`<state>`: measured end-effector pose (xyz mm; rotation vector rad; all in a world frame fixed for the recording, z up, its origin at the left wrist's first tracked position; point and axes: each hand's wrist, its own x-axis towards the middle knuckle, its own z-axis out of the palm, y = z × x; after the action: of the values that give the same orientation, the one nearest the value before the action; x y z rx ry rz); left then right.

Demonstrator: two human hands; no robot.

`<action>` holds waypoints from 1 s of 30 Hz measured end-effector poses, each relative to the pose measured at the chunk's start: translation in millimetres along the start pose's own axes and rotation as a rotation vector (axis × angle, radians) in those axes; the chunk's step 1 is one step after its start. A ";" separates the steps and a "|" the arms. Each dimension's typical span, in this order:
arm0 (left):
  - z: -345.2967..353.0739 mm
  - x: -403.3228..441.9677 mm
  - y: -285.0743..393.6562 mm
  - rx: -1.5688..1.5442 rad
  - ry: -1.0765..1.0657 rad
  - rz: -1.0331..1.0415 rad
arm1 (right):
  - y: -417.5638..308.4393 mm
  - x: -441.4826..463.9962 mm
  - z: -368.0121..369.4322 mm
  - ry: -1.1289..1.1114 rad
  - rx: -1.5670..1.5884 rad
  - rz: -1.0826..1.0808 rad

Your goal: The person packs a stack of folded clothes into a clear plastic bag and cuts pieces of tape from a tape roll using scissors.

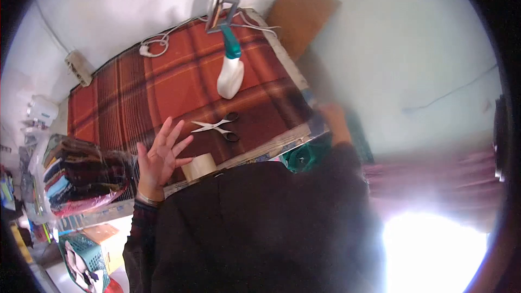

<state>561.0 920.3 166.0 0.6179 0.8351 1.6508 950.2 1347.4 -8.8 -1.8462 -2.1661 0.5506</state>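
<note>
My left hand (160,157) is raised over the near edge of the table with its fingers spread, holding nothing. Just beside its fingertips stands a roll of pale tape (199,167). A pair of scissors (218,126) with dark handles lies with its blades apart on the red plaid cloth (182,84). Beyond the scissors lies a white spray bottle (230,78) with a green head. My right hand (334,119) is at the table's right corner, smeared and hazy, so its fingers do not show clearly.
A clothes iron (220,13) stands upright at the back, its white cord (157,43) looping left. Left are a power strip (78,68) and folded fabrics in clear plastic (81,176). A green bin (304,157) sits below the table edge; brown board (304,13) leans behind.
</note>
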 end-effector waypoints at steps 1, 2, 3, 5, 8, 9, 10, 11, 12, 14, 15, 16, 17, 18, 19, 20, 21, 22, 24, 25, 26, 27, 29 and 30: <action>1.9 0.4 -0.1 0.006 0.012 -0.008 | -9.3 -8.1 -6.1 0.139 -0.155 -0.042; 3.2 -1.8 1.2 0.014 0.038 -0.011 | -13.3 -14.0 -9.5 0.286 -0.312 -0.061; 5.1 -3.3 2.7 0.030 0.053 -0.017 | -28.9 -19.4 -9.4 0.336 -0.330 -0.113; 0.0 -4.5 0.6 0.026 0.071 0.003 | -73.3 -36.1 -21.0 0.251 -0.100 -0.241; -5.6 -5.0 -2.2 0.025 0.038 0.006 | -193.7 -121.4 -65.4 -0.229 0.363 -0.426; -6.7 -5.5 -2.6 0.032 0.015 0.003 | -215.2 -141.5 -53.9 -0.364 0.453 -0.578; -8.3 -6.4 -2.9 0.031 0.021 0.011 | -233.4 -157.5 -44.4 -0.496 0.539 -0.728; -9.3 -6.7 -3.2 0.021 -0.018 0.015 | -251.5 -171.0 -35.0 -0.572 0.550 -0.852; -9.6 -6.7 -3.1 0.011 -0.058 0.019 | -267.8 -181.6 -26.8 -0.647 0.559 -0.975; -9.0 -7.3 -2.4 0.013 -0.060 0.028 | -293.7 -194.0 -13.6 -0.425 0.358 -1.373; -8.9 -8.3 -2.1 0.016 -0.065 0.028 | -300.4 -196.9 -6.7 -0.431 0.358 -1.384; -8.3 -9.7 -2.0 0.015 -0.056 0.037 | -304.8 -199.2 1.6 -0.638 0.410 -1.301; -7.4 -11.1 -2.3 0.014 -0.060 0.041 | -308.4 -201.4 8.2 -0.843 0.457 -1.205; -7.1 -12.2 -2.7 0.013 -0.065 0.046 | -312.6 -202.9 12.2 -0.851 0.451 -1.213; -8.0 -12.6 -3.5 0.009 -0.057 0.055 | -316.3 -203.8 15.3 -1.050 0.549 -1.044; -9.9 -12.4 -4.4 0.006 -0.051 0.054 | -319.3 -204.9 18.4 -1.238 0.639 -0.857; -11.0 -12.6 -5.3 0.004 -0.045 0.052 | -320.9 -206.4 23.3 -1.246 0.631 -0.862; -10.7 -13.4 -5.6 0.001 -0.039 0.060 | -322.2 -208.1 28.6 -1.132 0.660 -1.032; -9.5 -16.6 -5.8 0.020 -0.047 0.088 | -327.2 -210.7 28.1 -1.021 0.684 -1.201; -9.1 -18.6 -5.7 0.017 -0.040 0.093 | -333.8 -211.6 18.7 -1.130 0.531 -1.021; -8.6 -20.4 -5.1 0.003 -0.026 0.129 | -339.2 -212.3 11.8 -1.222 0.376 -0.837; -7.7 -22.6 -3.8 -0.010 -0.013 0.166 | -343.1 -212.6 8.9 -1.227 0.372 -0.843; -2.7 -32.5 2.9 0.236 0.139 0.205 | -350.0 -212.5 4.3 -1.269 0.390 -0.625; 0.1 -37.1 4.7 0.482 0.289 0.237 | -352.6 -213.7 3.7 -1.268 0.389 -0.637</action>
<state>566.9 883.7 170.9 0.8454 1.4403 1.7872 670.7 1091.1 153.0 -0.4348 -2.7268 2.1304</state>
